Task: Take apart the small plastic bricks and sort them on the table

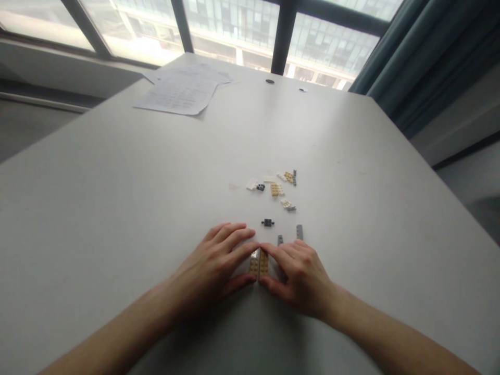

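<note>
Two narrow tan studded building-brick plates lie side by side on the white table, a thin dark line between them. My left hand (219, 258) pinches the left tan plate (253, 268) lengthwise, index finger at its far end and thumb at its near end. The same kind of grip holds the right tan plate (264, 264) in my right hand (300, 271), its other fingers curled. Just beyond the fingertips sits a small black piece with side pins (267, 223). Close to my right knuckles are a short grey piece (280, 239) and a longer grey piece (299, 232).
Farther up the table (156, 182) lies a loose group of small pieces: a tan plate (275, 189), a black piece (260, 187), white ones and grey ones. Printed papers (182, 91) rest at the back left. Windows and a blue curtain (414, 57) border the far side.
</note>
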Motion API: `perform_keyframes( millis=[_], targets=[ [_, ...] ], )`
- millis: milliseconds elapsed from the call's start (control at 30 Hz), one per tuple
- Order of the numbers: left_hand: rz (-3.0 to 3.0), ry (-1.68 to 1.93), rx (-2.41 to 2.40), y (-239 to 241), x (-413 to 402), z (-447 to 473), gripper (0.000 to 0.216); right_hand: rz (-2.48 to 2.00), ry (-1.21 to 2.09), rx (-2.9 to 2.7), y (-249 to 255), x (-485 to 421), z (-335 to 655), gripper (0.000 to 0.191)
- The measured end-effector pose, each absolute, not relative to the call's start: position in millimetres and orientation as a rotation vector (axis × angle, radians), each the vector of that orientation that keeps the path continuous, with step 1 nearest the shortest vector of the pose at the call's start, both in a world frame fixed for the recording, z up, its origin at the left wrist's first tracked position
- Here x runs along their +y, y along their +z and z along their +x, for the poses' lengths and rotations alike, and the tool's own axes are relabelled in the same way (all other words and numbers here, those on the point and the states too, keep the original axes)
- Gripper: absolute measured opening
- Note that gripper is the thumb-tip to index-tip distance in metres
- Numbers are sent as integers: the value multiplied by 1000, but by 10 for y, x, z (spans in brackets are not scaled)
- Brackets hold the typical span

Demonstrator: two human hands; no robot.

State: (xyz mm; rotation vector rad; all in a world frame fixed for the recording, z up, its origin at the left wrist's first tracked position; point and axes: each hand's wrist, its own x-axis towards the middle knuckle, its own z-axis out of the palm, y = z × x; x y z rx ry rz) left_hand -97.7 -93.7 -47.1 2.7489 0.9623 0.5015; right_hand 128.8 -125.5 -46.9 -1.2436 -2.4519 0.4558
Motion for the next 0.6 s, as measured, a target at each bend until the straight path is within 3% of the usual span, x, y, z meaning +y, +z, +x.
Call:
perform_keyframes(
  millis=[600],
  targets=[
    [2728,486,965,-465,-945,-990,42,-1267,445,-2449,-476,-1256,1286,44]
  ],
)
